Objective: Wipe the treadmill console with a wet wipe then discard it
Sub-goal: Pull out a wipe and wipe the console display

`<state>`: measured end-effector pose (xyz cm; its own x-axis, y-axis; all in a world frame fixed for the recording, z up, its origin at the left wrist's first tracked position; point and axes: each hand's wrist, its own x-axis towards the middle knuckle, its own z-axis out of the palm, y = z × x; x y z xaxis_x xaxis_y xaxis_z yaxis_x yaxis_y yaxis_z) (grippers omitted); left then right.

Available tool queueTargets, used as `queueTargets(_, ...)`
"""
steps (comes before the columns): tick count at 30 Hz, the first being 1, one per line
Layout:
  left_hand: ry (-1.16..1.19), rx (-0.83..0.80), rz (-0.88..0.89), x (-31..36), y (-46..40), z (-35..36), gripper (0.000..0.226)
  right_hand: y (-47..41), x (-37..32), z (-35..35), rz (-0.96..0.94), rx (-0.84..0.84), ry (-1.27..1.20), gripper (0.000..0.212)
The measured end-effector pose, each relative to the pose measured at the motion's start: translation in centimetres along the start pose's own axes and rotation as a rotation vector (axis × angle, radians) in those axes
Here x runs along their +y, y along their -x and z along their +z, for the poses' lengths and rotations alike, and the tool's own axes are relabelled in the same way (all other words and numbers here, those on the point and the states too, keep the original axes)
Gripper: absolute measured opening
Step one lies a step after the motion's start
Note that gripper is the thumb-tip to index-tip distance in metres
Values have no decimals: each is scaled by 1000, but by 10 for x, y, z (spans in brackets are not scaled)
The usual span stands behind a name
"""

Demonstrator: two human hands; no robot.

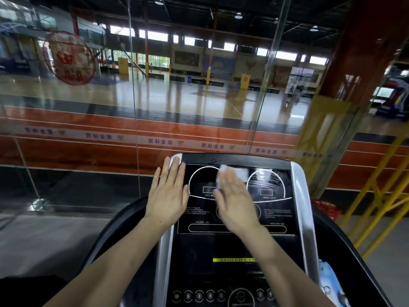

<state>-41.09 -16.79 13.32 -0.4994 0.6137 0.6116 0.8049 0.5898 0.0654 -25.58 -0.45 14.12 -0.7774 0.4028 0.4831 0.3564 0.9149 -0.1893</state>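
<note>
The treadmill console [276, 209] is a black panel with white dial outlines and a silver frame, filling the lower middle of the head view. My right hand [236, 200] lies flat on the upper middle of the panel, fingers straight, pressing a white wet wipe [223, 171] against the screen; the wipe shows past my fingertips and is blurred. My left hand [168, 193] rests flat on the console's left silver edge with fingers straight. Wet streaks shine on the right dial.
A blue-and-white wipe packet [332, 282] sits in the right side tray of the console. A glass wall [88, 129] stands just beyond the treadmill, with a sports hall behind it. Yellow railings [380, 185] and a red crate [327, 207] are at the right.
</note>
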Motion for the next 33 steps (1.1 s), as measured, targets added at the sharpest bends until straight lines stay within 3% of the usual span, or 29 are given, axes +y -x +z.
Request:
queueTargets(5,-27,1,38,-3,2,-3,67,1,4,-4,-62,-25,155,77)
queueTargets(10,-50,0,53,-2,2,1,66,22,100,-36,261,98,206,72)
queueTargets(14,-38,11,45,-2,1,2,65,19,100,-34,408,107,169,80)
queueTargets(21,-35,19,49,-5,3,1,64,11,49,-25,103,-32,200,73)
queueTargets(27,-21,26,47,-3,3,3,64,27,121,-48,329,50,212,69)
queueTargets(33,-5,33,21,-1,2,3,64,38,112,-34,372,1,186,79)
